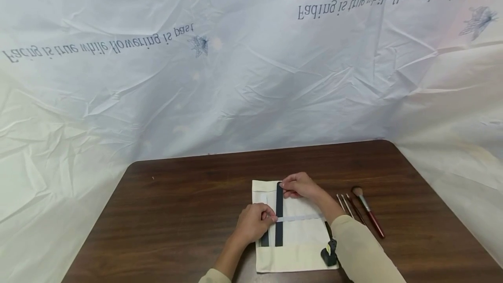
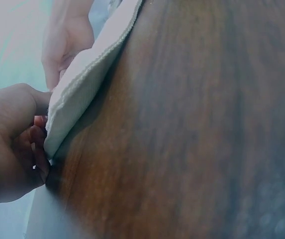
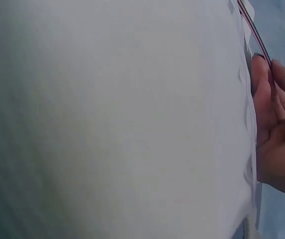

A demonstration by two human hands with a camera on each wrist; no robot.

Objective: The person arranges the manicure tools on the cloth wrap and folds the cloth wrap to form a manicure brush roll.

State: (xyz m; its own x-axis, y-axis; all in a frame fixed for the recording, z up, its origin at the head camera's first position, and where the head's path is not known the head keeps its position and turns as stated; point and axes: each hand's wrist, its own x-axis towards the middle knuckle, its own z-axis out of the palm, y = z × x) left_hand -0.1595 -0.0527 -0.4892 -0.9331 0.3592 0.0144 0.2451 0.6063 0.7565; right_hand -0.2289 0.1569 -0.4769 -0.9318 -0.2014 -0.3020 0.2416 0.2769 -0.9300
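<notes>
A cream cloth tool roll (image 1: 294, 259) lies spread on the table, with a white elastic band (image 1: 300, 218) across it. Upright under that band stands a black nail file (image 1: 279, 230) with a rounded top. My right hand (image 1: 301, 185) pinches the file's upper end between thumb and fingers; its layered edge shows between the fingertips in the right wrist view. At the band, just left of the file, my left hand (image 1: 253, 222) pinches the elastic. Another dark strip (image 1: 265, 239) and a white strip (image 1: 263, 198) sit at the roll's left side, partly covered by that hand.
Right of the roll lie a large soft brush (image 1: 369, 213) with a red handle and several thin tools (image 1: 347, 204). A small black object (image 1: 329, 253) is by the right sleeve. White printed sheeting (image 1: 251, 77) hangs behind the brown table (image 1: 177, 213).
</notes>
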